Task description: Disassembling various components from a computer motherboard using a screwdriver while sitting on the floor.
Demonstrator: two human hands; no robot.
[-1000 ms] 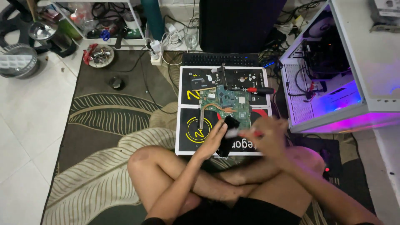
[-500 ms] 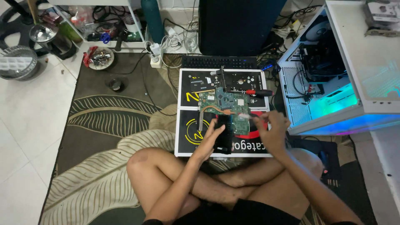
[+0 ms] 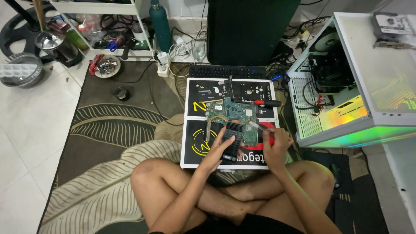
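On the leaf-patterned rug (image 3: 108,130), our left hand (image 3: 221,149), fingers spread, has slid onto the ribbed black card (image 3: 232,143) over the green circuit board (image 3: 236,115); right hand (image 3: 275,145) pinches a screwdriver (image 3: 256,126).

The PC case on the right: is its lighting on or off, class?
On. The PC case glows yellow-green inside, and the glow shows through its side panel.

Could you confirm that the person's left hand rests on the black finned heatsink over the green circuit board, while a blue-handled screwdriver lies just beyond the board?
Not quite: in the head view the screwdriver has a red and black handle, not a blue one. The rest holds: the left hand rests on the black finned heatsink over the green circuit board.
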